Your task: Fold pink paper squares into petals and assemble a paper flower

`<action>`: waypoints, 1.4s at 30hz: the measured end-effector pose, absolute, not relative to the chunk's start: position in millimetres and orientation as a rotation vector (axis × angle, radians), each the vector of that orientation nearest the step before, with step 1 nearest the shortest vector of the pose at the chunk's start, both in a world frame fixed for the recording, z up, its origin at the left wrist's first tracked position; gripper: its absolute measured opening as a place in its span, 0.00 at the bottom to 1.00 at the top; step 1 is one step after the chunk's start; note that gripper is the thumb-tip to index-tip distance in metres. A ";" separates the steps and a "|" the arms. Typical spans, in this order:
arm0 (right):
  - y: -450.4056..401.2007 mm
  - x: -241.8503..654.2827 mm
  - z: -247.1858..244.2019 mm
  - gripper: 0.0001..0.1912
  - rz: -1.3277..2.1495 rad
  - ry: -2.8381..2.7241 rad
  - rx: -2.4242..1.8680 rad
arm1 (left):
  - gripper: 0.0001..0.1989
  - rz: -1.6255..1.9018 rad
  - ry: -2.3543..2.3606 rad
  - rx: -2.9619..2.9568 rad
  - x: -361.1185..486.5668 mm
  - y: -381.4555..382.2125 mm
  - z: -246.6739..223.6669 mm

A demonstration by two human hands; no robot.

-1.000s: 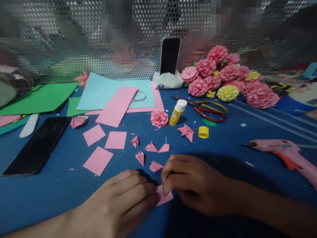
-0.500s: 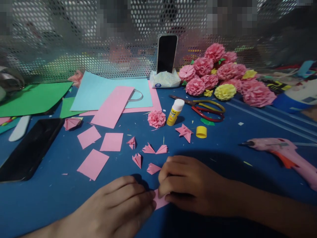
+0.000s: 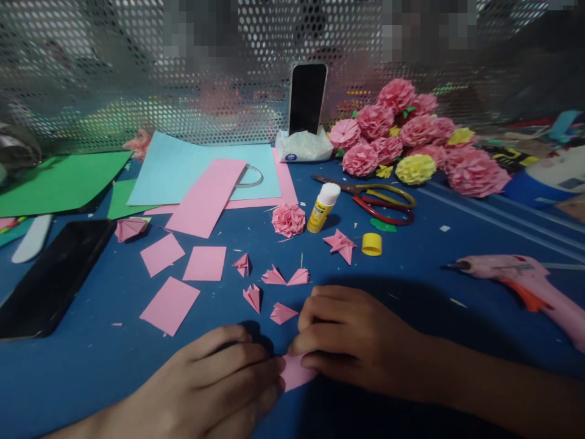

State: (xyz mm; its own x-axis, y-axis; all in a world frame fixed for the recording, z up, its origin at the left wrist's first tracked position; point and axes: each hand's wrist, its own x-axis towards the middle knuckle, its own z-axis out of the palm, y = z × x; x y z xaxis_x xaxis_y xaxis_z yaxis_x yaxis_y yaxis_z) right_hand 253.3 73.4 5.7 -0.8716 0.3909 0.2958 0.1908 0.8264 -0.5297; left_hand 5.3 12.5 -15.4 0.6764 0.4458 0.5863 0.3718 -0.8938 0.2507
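Observation:
A small piece of pink paper (image 3: 295,373) lies between my two hands near the table's front edge. My left hand (image 3: 223,378) pinches its left end, and my right hand (image 3: 351,341) grips its right end with curled fingers. Part of the paper is hidden under the fingers. Just beyond are several small folded pink paper pieces (image 3: 284,313). To the left lie pink paper squares (image 3: 205,263), flat on the table. A pink paper star (image 3: 340,245) and a pink paper flower (image 3: 289,220) rest farther back.
An uncapped-looking glue stick (image 3: 323,207) stands beside its yellow cap (image 3: 372,244). Scissors (image 3: 375,195) lie behind them. A pink glue gun (image 3: 516,280) is at right, a black phone (image 3: 55,274) at left. Paper flowers (image 3: 411,134) are heaped at the back near a propped phone (image 3: 308,100).
My hands have moved slightly apart, the right one a little to the right, so more of the pink paper shows between them. Both keep hold of it.

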 end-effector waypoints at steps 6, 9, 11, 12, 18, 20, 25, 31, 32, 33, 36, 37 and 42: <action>72.9 253.2 4.0 0.17 0.675 -2.615 -0.415 | 0.22 1.038 0.687 2.770 5.2 12.3 -14.2; 72.7 253.1 4.1 0.16 0.676 -2.617 -0.426 | 0.19 1.013 0.671 2.797 4.8 12.0 -13.0; 72.7 253.6 3.9 0.16 0.671 -2.612 -0.425 | 0.18 1.011 0.676 2.787 4.2 12.1 -12.8; 72.7 253.9 3.7 0.15 0.667 -2.611 -0.423 | 0.17 1.010 0.671 2.784 3.8 12.2 -12.8; 72.3 255.2 2.8 0.13 0.684 -2.619 -0.410 | 0.17 1.005 0.669 2.782 4.1 12.6 -14.2; 72.4 255.1 2.8 0.12 0.679 -2.618 -0.413 | 0.18 1.018 0.683 2.790 4.6 12.1 -14.4; 72.9 255.0 1.9 0.11 0.673 -2.626 -0.407 | 0.16 1.019 0.673 2.819 4.4 11.7 -13.9; 70.8 255.4 1.5 0.10 0.629 -2.630 -0.409 | 0.15 1.007 0.667 2.801 5.0 13.0 -11.6; 70.7 255.5 1.6 0.10 0.627 -2.635 -0.405 | 0.15 1.013 0.668 2.799 5.2 13.1 -11.4; 70.8 255.6 1.6 0.10 0.625 -2.641 -0.403 | 0.16 1.022 0.675 2.795 5.2 13.1 -11.4; 71.6 255.7 1.7 0.08 0.611 -2.660 -0.392 | 0.17 1.011 0.664 2.818 4.5 12.9 -12.0; 71.9 255.7 1.7 0.08 0.605 -2.663 -0.387 | 0.17 0.996 0.661 2.826 4.1 12.8 -12.3; 71.9 255.3 2.8 0.08 0.600 -2.663 -0.382 | 0.17 1.005 0.662 2.817 3.4 12.8 -13.1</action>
State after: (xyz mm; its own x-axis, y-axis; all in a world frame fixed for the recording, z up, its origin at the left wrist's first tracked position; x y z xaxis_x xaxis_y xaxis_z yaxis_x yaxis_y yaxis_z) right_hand 255.3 71.9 2.8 -0.8897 0.3398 0.3048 0.1762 0.8717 -0.4574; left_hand 3.4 12.8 -13.1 0.6916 0.4226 0.5857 0.3712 -0.9036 0.2136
